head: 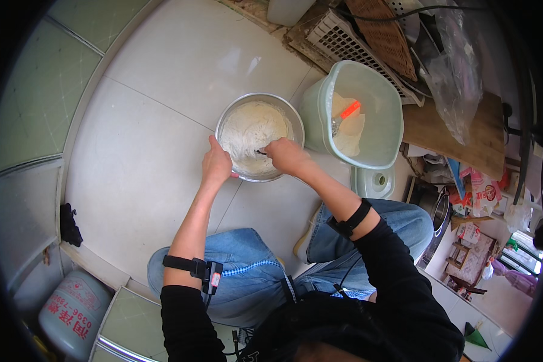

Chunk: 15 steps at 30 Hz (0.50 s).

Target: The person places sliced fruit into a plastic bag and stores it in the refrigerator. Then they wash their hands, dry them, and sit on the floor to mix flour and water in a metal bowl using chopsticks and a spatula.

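Observation:
A round stainless-steel bowl (299,118) stands on the tiled floor, holding a pale, rough flour mixture (252,124). My left hand (216,161) grips the bowl at its near left side, thumb up along the rim and fingertips under the wall. Over the near right of the bowl, my right hand (286,155) is closed around a thin dark utensil (260,153). Its tip meets the mixture, and the fist hides most of it, so its kind is unclear. Right of the bowl is a pale green plastic bin (316,113) with flour (346,141) and an orange-handled scoop (349,110) inside.
A green lid (384,182) lies on the floor beside the bin. Behind the bin lean a white plastic basket (344,38) and a wicker tray (384,36). Green-panelled cabinets (36,99) line the left, with a gas cylinder (74,312) at lower left.

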Tool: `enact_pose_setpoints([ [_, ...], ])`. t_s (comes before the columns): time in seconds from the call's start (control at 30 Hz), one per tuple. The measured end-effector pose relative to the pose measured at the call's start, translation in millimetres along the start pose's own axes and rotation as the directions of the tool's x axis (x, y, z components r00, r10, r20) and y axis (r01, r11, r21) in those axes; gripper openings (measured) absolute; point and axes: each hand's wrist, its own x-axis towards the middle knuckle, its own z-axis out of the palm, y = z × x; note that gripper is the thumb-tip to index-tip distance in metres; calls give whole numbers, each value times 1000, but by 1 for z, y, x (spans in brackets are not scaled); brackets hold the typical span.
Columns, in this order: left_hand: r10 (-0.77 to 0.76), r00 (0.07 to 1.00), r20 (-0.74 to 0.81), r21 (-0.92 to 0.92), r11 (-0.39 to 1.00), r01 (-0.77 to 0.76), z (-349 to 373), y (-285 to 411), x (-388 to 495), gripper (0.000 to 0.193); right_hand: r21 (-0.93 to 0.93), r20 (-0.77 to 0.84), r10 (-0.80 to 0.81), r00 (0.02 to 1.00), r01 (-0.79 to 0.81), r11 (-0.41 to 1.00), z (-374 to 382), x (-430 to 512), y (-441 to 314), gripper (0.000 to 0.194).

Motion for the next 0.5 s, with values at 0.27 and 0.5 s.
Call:
enact_pose_setpoints([
  [0.27,6,1000,-9,-32,999,-6,3,-3,3,40,121,-152,213,965,-196,973,-35,-19,-6,38],
  [0.5,-26,999,19,-47,999,27,2,-2,3,41,111,-153,258,954,-242,964,-32,-18,3,33],
])
